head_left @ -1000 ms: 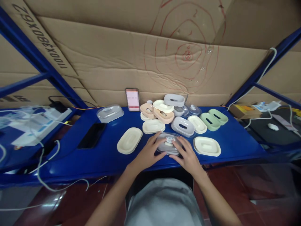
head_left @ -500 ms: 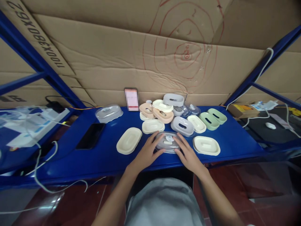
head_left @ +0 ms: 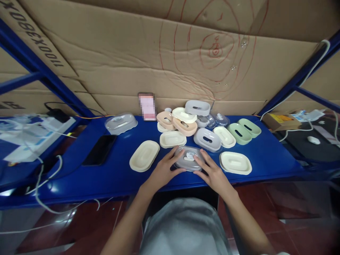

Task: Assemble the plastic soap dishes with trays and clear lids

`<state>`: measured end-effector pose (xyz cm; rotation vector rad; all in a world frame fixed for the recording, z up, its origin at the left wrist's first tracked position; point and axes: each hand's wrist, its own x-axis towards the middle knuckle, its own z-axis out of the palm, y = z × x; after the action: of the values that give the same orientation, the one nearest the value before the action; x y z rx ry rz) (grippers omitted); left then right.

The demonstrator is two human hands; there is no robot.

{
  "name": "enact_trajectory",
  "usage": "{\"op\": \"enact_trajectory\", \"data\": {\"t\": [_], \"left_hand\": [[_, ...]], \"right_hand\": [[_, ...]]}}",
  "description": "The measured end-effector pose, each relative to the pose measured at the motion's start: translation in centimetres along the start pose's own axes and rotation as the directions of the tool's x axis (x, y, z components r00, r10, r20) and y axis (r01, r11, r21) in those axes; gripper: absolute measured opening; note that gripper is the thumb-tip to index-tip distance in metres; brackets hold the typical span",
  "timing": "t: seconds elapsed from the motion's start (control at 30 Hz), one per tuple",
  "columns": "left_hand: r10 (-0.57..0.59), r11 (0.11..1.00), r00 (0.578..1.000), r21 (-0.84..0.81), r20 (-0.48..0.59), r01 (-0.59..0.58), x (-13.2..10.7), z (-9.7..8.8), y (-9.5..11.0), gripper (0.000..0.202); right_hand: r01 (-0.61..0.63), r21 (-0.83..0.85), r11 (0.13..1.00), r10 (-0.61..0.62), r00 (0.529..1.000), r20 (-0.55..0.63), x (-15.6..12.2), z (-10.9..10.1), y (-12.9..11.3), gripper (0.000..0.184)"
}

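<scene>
Close to the table's front edge lies a grey oval box with a clear lid (head_left: 187, 162) and a round printed label on its top. From the left, my left hand (head_left: 168, 166) holds its side, thumb at the front edge and fingers on the lid. My right hand (head_left: 212, 168) grips the opposite side, with fingers reaching over the lid near the label. A cream oval tray (head_left: 145, 156) lies to the left of my hands, and another cream tray (head_left: 235, 163) to the right. Just behind the box are a cream tray (head_left: 173, 139) and a grey slotted oval piece (head_left: 207, 139).
Peach slotted pieces (head_left: 185, 126) and a grey one (head_left: 198, 107) are piled at the back. Green slotted pieces (head_left: 239, 134) sit at right. A clear cover (head_left: 121, 123) and a black phone (head_left: 100, 150) are at left. Another phone (head_left: 147, 107) leans on the cardboard wall (head_left: 114, 53).
The view has shifted slightly. Both hands stay on the clear-lidded box; the label looks a little turned, and my right fingers have shifted slightly on the lid.
</scene>
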<state>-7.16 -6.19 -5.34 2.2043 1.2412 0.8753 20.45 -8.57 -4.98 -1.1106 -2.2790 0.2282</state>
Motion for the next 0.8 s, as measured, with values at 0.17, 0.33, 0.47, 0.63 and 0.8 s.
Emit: {"op": "enact_trajectory", "data": {"t": [0.17, 0.33, 0.47, 0.63, 0.8], "left_hand": [[0.091, 0.992, 0.991, 0.097, -0.103, -0.081, -0.4, 0.4, 0.6, 0.074], [0.162, 0.962, 0.932, 0.262, -0.325, -0.075, -0.8, -2.4, 1.4, 0.068], [0.008, 0.918, 0.794, 0.318, -0.608, 0.235, -1.6, -8.5, -1.6, 0.06], [-0.221, 0.796, 0.747, 0.326, -0.628, 0.509, -3.8, -13.3, -7.6, 0.063], [-0.284, 0.773, 0.799, 0.366, -0.529, 0.518, -4.1, -11.9, -7.4, 0.078]], "right_hand": [[-0.076, 0.039, 0.996, 0.074, 0.996, 0.052, -0.3, -0.3, -0.3, 0.085], [-0.131, 0.079, 0.988, 0.128, 0.991, 0.049, -0.2, -0.6, -0.4, 0.092], [-0.157, 0.051, 0.986, 0.15, 0.981, 0.12, 0.0, -0.3, -0.4, 0.075], [-0.033, 0.005, 0.999, 0.033, 0.998, 0.05, -0.1, 0.0, 0.0, 0.041], [-0.086, -0.174, 0.981, 0.057, 0.985, -0.166, 0.3, -1.2, 1.3, 0.036]]}}
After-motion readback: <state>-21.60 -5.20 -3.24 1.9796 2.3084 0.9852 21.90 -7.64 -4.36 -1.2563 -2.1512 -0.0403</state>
